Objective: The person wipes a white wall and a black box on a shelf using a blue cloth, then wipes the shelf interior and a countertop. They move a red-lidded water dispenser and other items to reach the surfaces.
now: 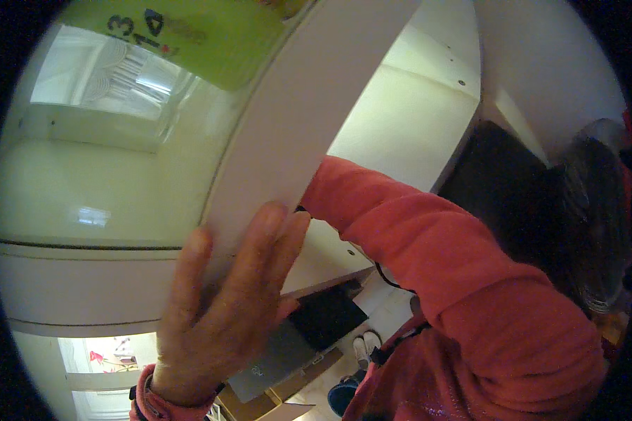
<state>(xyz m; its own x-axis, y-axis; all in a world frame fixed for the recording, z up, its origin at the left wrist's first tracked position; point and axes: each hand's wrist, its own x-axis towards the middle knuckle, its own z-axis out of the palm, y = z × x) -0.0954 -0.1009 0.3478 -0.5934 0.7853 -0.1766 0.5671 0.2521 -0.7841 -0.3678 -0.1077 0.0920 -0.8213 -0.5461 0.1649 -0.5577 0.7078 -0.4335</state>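
My left hand [226, 294] lies with fingers apart against the lower part of a pale, upright board [295, 105], which looks like a cabinet door or side panel. Its fingertips touch the board and do not close around it. From the right, my right arm in a red sleeve [426, 226] reaches behind that board, into an open white cabinet compartment [400, 116]. The board hides my right hand and anything it may hold. Left of the board is a glossy, pale surface [110, 194] with reflections in it.
A green sheet [231, 42] bearing writing is at the upper left. Below are an open cardboard box [295, 381], a grey flat panel [274, 358] and a black flat item [329, 316]. Light shoes [367, 344] stand on the floor. Dark items in clear plastic [600, 210] are at the right.
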